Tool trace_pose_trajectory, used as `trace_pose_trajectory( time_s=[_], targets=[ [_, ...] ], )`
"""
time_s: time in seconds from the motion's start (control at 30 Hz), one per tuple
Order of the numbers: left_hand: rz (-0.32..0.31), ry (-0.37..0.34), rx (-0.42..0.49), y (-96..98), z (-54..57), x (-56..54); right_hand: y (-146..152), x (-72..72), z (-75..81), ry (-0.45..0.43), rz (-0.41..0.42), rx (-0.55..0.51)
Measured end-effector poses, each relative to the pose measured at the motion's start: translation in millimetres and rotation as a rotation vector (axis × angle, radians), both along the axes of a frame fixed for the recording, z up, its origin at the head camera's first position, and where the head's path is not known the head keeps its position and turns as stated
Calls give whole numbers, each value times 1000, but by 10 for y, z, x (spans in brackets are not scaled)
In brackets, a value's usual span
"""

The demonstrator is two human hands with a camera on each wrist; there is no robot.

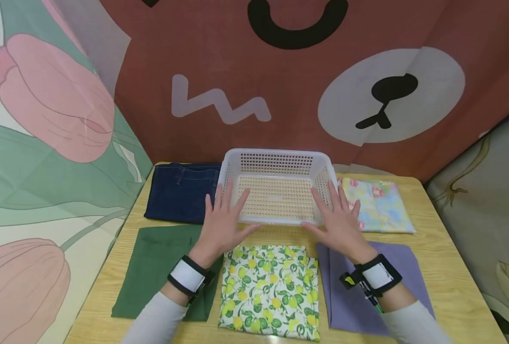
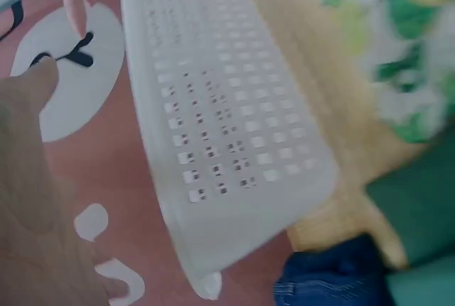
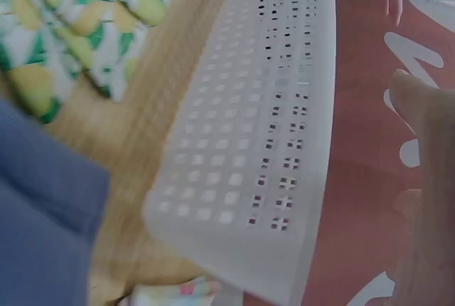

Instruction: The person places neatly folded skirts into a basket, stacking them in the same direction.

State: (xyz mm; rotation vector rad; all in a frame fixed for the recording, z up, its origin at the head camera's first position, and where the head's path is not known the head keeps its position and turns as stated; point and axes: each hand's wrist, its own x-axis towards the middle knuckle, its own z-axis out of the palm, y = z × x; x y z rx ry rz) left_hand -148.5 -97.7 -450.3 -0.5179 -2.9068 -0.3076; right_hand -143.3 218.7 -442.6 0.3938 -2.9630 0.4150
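A white plastic basket (image 1: 276, 165) with perforated walls stands at the back middle of the wooden table, nothing in it. Over its left front corner my left hand (image 1: 222, 227) is spread, fingers straight and apart. My right hand (image 1: 338, 224) is spread the same way over the right front corner. In the left wrist view the left hand (image 2: 32, 178) shows beside the basket (image 2: 234, 114), with a gap between them. The right wrist view likewise shows the right hand (image 3: 434, 171) apart from the basket's wall (image 3: 227, 121). Neither hand holds anything.
Folded cloths lie around the basket: dark blue denim (image 1: 183, 191) at back left, green cloth (image 1: 160, 267) at front left, lemon-print cloth (image 1: 269, 291) at front middle, purple cloth (image 1: 402, 272) at front right, and pastel floral cloth (image 1: 379, 205) at back right. A printed curtain (image 1: 220, 43) hangs behind.
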Motion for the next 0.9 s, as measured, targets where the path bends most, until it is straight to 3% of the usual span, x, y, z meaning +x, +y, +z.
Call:
trace_pose_trajectory(
  time_s=[0.23,0.33,0.5,0.6,0.7,0.8,0.9],
  targets=[
    [-230,39,77,-251,-290,432,268,346,-139,50,32,-64],
    [-273,-18,99,-339,-431,656,380,535,-248,70,49,-97],
    [-233,-248,180,-422,-592,988,445,835,-420,83,52,-166],
    [-186,-401,272,-445,-657,1132,401,1017,-503,42,21,-233],
    [-140,-507,350,-452,-712,1238,326,1182,-587,-18,-13,-329],
    [-100,-586,439,-437,-752,1316,245,1312,-650,-187,-69,-506],
    [-62,-629,503,-415,-774,1368,190,1383,-662,-456,-163,-697]
  ],
)
